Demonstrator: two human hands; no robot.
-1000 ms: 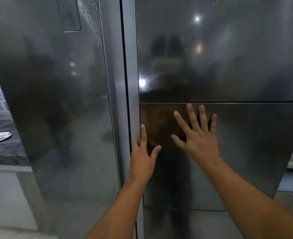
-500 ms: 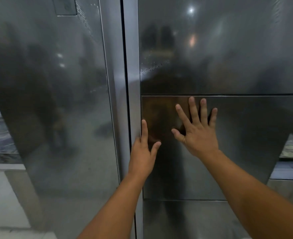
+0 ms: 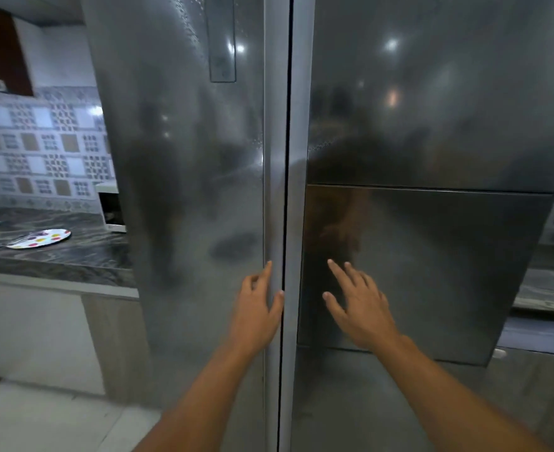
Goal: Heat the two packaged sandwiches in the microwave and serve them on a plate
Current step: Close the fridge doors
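Note:
A steel two-door fridge fills the view, with its left door [image 3: 184, 190] and right door [image 3: 432, 109] closed. My left hand [image 3: 259, 305] is at the seam between the doors, fingers relaxed near the left door's edge. My right hand [image 3: 360, 305] is spread open in front of the right door's lower panel [image 3: 448, 272]; whether it touches is unclear. A white plate with coloured dots [image 3: 39, 238] lies on the counter at the left. A white microwave [image 3: 112, 207] shows partly behind the fridge. No sandwiches are in view.
A dark marbled counter [image 3: 57, 256] runs along the left wall under patterned tiles. A utensil lies on the plate. Another counter [image 3: 543, 288] shows at the right of the fridge. Pale floor [image 3: 41, 419] lies at the lower left.
The view has pulled back and turned left, so the plate and microwave show. Both hands have come lower on the doors, and my right hand no longer presses flat on the panel.

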